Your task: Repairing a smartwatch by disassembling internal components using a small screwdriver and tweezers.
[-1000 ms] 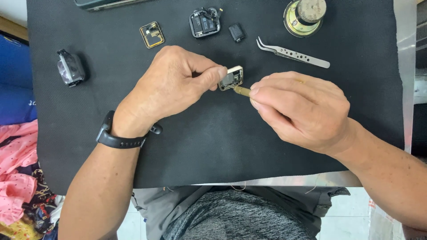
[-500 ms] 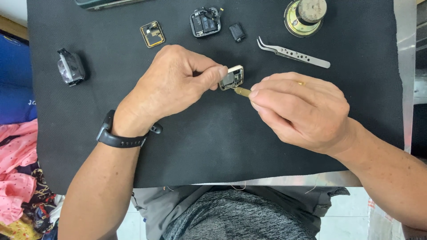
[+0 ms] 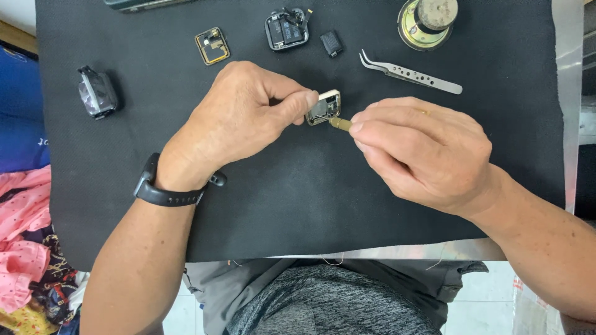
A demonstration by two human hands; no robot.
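- Left hand [image 3: 245, 118]: fingers pinched on a small silver watch case [image 3: 324, 107], held tilted just above the black mat [image 3: 310, 205], near the middle of the table.
- Right hand [image 3: 422, 149]: fingers clenched round a thin tool with a brass-coloured tip [image 3: 340, 123]; only the tip shows past the fingertips, and it touches the near right edge of the watch case.
- The two hands meet at the case; thumb of the left hand lies along its left side.
- Black wristband [image 3: 162, 193] on the left wrist.
- Far side of the mat, left to right: a gold-rimmed square frame [image 3: 212, 45], an opened dark watch body [image 3: 286, 28] with parts showing, a small black block [image 3: 332, 43] just right of it, steel tweezers [image 3: 410, 72] lying at a slant, and a round metal speaker part [image 3: 428, 22] at the far right.
- Far left of the mat: a dark glossy watch casing [image 3: 97, 93], well apart from the hands.
- Left of the table: pink patterned cloth [image 3: 25, 242] in a heap.
- Near edge: grey shirt [image 3: 335, 304] of the person, below the mat's edge.
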